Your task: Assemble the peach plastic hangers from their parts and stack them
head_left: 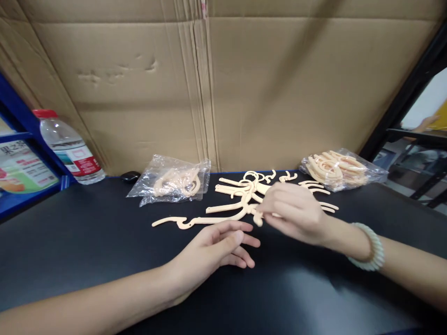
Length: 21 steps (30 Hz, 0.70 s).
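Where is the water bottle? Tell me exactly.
In the head view the water bottle lies tilted at the far left of the black table, against the cardboard wall, left of the plastic bag.

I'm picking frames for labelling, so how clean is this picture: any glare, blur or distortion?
Head view: a soft sheen on the black table near the right hand; that hand's fingers and the cream plastic pieces beneath look slightly blurred; wide-angle bending tilts the bottle at the left edge; the left hand is sharp; light is even, with a faint diagonal shadow on the cardboard.

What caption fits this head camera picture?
Right hand picks at loose cream hanger pieces on a black table; left hand rests open.
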Available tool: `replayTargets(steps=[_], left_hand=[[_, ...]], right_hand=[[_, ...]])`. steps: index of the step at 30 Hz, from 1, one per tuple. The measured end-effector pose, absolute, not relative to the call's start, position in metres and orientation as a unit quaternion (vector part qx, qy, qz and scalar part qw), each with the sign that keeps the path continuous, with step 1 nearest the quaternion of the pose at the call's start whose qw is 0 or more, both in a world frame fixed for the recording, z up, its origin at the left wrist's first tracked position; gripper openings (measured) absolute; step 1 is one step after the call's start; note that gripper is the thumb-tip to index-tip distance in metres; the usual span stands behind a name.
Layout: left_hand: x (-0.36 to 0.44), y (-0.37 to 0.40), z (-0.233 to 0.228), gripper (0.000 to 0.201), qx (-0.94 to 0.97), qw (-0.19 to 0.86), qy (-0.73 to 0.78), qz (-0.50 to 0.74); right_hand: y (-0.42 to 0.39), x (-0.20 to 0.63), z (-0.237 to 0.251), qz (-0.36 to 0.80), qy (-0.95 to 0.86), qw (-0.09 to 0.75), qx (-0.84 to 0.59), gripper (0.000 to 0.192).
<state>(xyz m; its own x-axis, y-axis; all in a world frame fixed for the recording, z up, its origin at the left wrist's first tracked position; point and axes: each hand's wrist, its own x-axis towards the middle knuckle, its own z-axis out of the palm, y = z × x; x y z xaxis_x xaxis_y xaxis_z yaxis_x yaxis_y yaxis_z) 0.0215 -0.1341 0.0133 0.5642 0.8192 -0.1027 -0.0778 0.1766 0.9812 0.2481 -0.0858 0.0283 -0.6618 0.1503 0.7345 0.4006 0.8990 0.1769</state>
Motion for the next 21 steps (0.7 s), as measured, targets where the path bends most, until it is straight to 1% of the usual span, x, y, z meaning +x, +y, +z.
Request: replayTargets(steps=[2, 5, 7, 9, 13, 14, 16, 18, 20, 21], left_hand=[[0.024, -0.136, 0.014, 0.028, 0.515, 0.724, 0.324, 0.324], [0.025, -0.138, 0.012, 0.021, 0.51, 0.74, 0.297, 0.323], [0.025, -0.138, 0.011, 0.017, 0.51, 0.742, 0.29, 0.324], [0.024, -0.137, 0.01, 0.016, 0.5, 0.751, 0.278, 0.329], [0.021, -0.135, 0.006, 0.033, 0.464, 0.781, 0.243, 0.339], [0.021, -0.135, 0.005, 0.033, 0.466, 0.779, 0.242, 0.342], [0.022, -0.136, 0.002, 0.022, 0.485, 0.76, 0.25, 0.354], [0.023, -0.137, 0.001, 0.013, 0.504, 0.732, 0.266, 0.373], [0.024, -0.139, 0.002, 0.014, 0.521, 0.7, 0.293, 0.391], [0.024, -0.139, 0.003, 0.015, 0.529, 0.683, 0.307, 0.398]], right_hand=[[-0.1, 0.239, 0.023, -0.215, -0.894, 0.376, -0.111, 0.015], [-0.111, 0.231, 0.018, -0.268, -0.886, 0.369, -0.082, 0.024], [-0.113, 0.23, 0.016, -0.272, -0.886, 0.365, -0.085, 0.028], [-0.112, 0.229, 0.011, -0.258, -0.885, 0.374, -0.099, 0.024], [-0.109, 0.228, -0.004, -0.164, -0.883, 0.415, -0.144, 0.014], [-0.109, 0.227, -0.007, -0.13, -0.885, 0.421, -0.153, 0.013], [-0.111, 0.224, -0.01, -0.052, -0.887, 0.429, -0.163, 0.014], [-0.114, 0.224, -0.005, 0.034, -0.898, 0.405, -0.169, 0.013], [-0.114, 0.228, 0.006, 0.099, -0.917, 0.344, -0.176, 0.006], [-0.112, 0.232, 0.012, 0.114, -0.926, 0.309, -0.185, 0.005]])
